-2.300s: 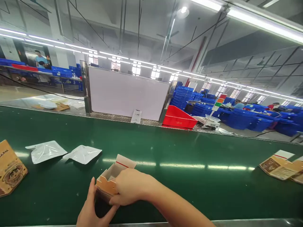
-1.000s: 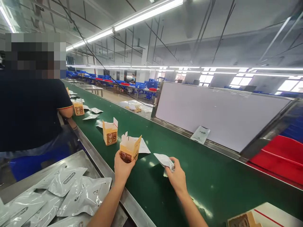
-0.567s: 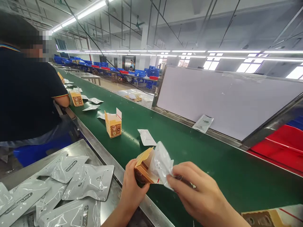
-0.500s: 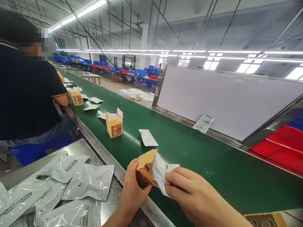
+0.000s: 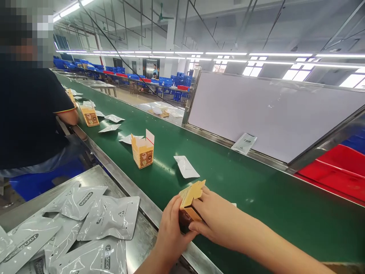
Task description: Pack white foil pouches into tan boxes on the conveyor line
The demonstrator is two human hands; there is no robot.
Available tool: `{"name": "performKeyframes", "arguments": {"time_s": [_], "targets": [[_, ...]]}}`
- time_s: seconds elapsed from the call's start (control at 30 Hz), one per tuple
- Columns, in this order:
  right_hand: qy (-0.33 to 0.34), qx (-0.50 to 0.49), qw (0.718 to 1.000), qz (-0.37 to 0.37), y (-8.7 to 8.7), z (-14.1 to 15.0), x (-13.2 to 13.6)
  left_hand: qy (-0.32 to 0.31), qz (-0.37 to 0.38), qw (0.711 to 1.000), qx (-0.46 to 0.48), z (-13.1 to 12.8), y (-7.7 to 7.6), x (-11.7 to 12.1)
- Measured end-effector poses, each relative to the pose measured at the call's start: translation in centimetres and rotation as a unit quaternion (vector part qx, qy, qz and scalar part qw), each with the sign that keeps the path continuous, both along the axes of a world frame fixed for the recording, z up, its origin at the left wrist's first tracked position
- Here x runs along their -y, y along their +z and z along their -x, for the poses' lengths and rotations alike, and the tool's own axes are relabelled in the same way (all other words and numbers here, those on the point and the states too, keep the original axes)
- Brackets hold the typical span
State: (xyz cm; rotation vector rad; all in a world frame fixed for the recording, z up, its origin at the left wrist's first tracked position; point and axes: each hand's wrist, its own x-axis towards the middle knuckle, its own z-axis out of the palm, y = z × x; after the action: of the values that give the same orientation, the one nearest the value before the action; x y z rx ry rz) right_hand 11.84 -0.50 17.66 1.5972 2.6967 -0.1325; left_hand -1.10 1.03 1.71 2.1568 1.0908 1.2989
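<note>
The left hand (image 5: 172, 228) was closed around a tilted orange cardboard box (image 5: 190, 197), above the near side of the green belt (image 5: 234, 179); the right hand (image 5: 218, 219) reached into the box's open end, its thumb outside; whether it gripped anything in there could not be told; a white pouch (image 5: 187, 168) lay on the belt just beyond; an open box (image 5: 143, 155) stood upright farther left; printed pouches (image 5: 110, 219) lay heaped on the metal worktop (image 5: 140, 243); a co-worker in a dark top (image 5: 28, 118) was at the left.
</note>
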Motion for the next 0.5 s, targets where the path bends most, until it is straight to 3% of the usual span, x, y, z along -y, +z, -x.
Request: {"name": "performKeyframes", "arguments": {"time_s": [0.1,0.17,0.27,0.37,0.43,0.5], "targets": [[0.013,0.063,0.979,-0.195,-1.3,0.3,1.3,0.027,-0.014,0.999,-0.02,-0.4,-0.3,0.3],[-0.01,0.1,0.971,-0.218,-2.1,0.1,1.6,0.027,-0.022,0.999,-0.038,-0.5,-0.7,0.5],[-0.103,0.094,0.989,-0.053,-1.8,-0.3,1.0,-0.026,-0.013,0.997,-0.069,-0.6,-1.5,0.7],[-0.182,0.068,0.974,0.116,-0.7,-1.1,0.5,-0.098,0.057,0.987,-0.114,-1.1,-1.4,0.8],[-0.199,0.06,0.966,0.153,-0.7,-2.7,1.2,-0.11,0.144,0.976,-0.122,-1.4,-0.1,1.0],[-0.217,0.039,0.968,0.12,-1.7,-5.5,2.8,-0.113,0.238,0.957,-0.123,-1.2,2.4,1.1]]}}
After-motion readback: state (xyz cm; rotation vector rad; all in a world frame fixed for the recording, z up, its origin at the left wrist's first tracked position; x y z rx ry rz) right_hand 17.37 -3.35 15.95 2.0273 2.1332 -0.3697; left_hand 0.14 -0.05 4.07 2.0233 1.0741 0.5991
